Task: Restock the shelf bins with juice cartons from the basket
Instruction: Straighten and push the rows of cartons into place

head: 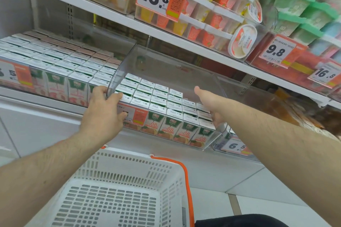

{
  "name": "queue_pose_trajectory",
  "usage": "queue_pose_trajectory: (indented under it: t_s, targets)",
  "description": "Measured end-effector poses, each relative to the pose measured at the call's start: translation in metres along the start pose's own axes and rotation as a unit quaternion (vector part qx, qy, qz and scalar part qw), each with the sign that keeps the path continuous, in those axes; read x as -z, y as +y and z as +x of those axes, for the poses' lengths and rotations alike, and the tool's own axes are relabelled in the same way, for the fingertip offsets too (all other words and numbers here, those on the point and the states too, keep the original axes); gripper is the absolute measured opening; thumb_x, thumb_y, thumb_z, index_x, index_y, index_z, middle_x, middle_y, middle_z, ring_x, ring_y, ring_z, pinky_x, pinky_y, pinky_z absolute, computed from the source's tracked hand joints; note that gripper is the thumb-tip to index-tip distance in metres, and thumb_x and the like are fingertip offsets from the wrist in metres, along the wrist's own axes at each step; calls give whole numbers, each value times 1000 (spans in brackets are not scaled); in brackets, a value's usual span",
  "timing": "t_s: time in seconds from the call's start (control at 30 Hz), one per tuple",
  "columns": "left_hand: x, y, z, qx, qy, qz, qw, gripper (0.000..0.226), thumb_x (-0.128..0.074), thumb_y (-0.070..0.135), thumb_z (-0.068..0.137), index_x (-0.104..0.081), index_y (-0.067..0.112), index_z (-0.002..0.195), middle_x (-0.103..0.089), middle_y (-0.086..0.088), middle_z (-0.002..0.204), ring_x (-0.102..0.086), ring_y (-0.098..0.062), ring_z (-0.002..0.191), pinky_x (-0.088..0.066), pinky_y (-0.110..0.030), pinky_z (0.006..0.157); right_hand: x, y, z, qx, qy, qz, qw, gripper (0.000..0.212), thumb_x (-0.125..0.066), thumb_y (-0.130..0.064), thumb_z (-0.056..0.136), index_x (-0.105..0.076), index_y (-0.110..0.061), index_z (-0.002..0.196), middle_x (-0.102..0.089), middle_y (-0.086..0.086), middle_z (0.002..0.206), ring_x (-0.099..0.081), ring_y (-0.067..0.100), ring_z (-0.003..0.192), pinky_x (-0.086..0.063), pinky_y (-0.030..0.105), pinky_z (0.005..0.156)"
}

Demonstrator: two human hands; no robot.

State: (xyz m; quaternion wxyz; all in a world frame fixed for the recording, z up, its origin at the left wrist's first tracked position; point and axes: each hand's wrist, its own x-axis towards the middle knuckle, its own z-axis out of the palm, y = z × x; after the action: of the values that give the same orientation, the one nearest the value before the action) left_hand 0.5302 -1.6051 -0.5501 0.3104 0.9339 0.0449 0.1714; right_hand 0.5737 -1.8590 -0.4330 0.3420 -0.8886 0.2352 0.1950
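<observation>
A clear plastic shelf bin sits on the middle shelf, packed with several green-and-white juice cartons standing in rows. Its front juts out past the shelf edge. My left hand grips the bin's front left corner, thumb over the rim and fingers curled on the front by the orange price label. My right hand holds the bin's right side, thumb raised along the wall and fingers curled around the lower edge. The white basket with an orange handle stands below my arms, and no cartons show inside it.
A second full bin of pink-labelled cartons stands just to the left. The upper shelf carries tubs and cups behind price tags. Another bin with a 6.5 price tag sits low on the right. White floor tiles lie beneath.
</observation>
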Motion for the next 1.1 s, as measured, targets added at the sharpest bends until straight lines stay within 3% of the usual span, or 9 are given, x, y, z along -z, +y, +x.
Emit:
queue_pose_trajectory:
  t_s: [0.1,0.2,0.27,0.47,0.67,0.73,0.8,0.9,1.1]
  targets:
    - [0,1,1,-5,-2,-6,1000,60,-76,22,83,-52,9,136,-29,-13,135,-41,-34,124,-41,-48,104,18,-9,-4,-15,-16,-33,999,83,-33,-74,93,-23,-19,155,-29,18,158,-37,45,137,-40,57,101]
    - [1,0,1,-5,-5,-2,1000,61,-75,25,83,-51,11,137,-29,-11,136,-41,-32,123,-43,-47,102,16,-29,9,84,124,-231,961,77,-27,-70,95,-36,-17,151,-37,13,155,-46,39,132,-42,47,104]
    - [1,-1,1,-8,-4,0,1000,60,-74,25,83,-51,12,137,-29,-10,135,-42,-31,121,-44,-47,100,1,-42,22,147,161,-269,938,78,-21,-68,97,-40,-12,148,-40,10,154,-44,34,133,-38,40,102]
    - [3,1,0,-6,-12,-2,1000,60,-72,28,86,-48,15,140,-26,-6,135,-41,-28,121,-45,-45,100,-43,-58,61,153,-4,-169,974,78,-15,-70,97,-23,-21,156,-23,2,163,-23,27,149,-19,45,118]
    - [4,0,1,-2,-23,8,1000,60,-70,30,88,-45,19,141,-22,-5,137,-40,-26,124,-44,-44,103,-41,-66,48,159,-70,-154,973,76,-12,-72,95,-15,-28,157,-15,-2,165,-15,23,151,-11,46,120]
    - [5,1,1,-10,-25,24,999,59,-70,32,87,-47,19,139,-22,-7,137,-38,-28,124,-42,-44,104,-38,-60,38,210,2,-220,953,77,-18,-72,96,-30,-23,154,-29,1,160,-29,25,145,-23,44,116]
    - [8,0,1,-37,-3,76,996,59,-74,37,81,-53,23,133,-24,-11,137,-31,-31,125,-32,-46,105,-37,-39,22,288,141,-250,914,60,-33,-62,97,-54,-21,135,-53,2,140,-51,24,123,-43,39,99]
    - [17,-3,4,-126,55,173,975,63,-77,42,61,-62,32,121,-34,-10,130,-31,-32,118,-19,-46,95,-44,18,-8,347,270,-303,845,35,-47,-50,95,-67,-22,102,-63,0,104,-58,22,96,-49,37,83]
    - [11,11,3,-269,18,164,949,40,-78,45,72,-70,26,106,-60,3,93,-57,-26,90,-43,-43,82,-60,83,2,422,380,-354,743,29,-85,-30,65,-62,-14,70,-61,4,68,-60,31,65,-45,34,59]
